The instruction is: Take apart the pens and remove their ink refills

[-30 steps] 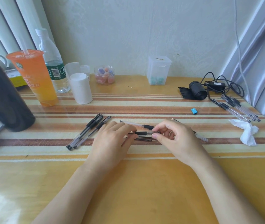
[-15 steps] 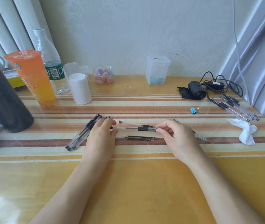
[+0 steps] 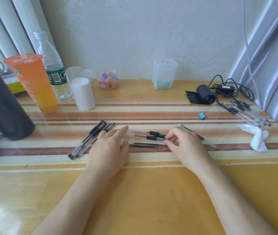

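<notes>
A clear pen with a black grip (image 3: 149,137) lies across the middle of the striped table between my hands. My left hand (image 3: 109,146) holds its left barrel end and my right hand (image 3: 184,144) pinches its tip end. A second clear barrel with a black grip (image 3: 145,131) lies just behind it. Two thin black refills (image 3: 145,145) lie on the table in front. Three capped black pens (image 3: 88,139) lie slanted to the left of my left hand. More loose pen parts (image 3: 201,138) stick out behind my right hand.
Several clear pens (image 3: 248,111) lie at the far right beside a crumpled tissue (image 3: 257,138) and a blue binder clip (image 3: 202,115). An orange drink cup (image 3: 33,83), water bottle (image 3: 53,68), white paper roll (image 3: 82,94) and dark flask (image 3: 2,106) stand at the left. A black roll with cables (image 3: 204,94) lies at the back right.
My hands have drawn apart along the pen: the left slid left to the barrel end, the right stayed pinching the tip. The two refills in front are now uncovered.
</notes>
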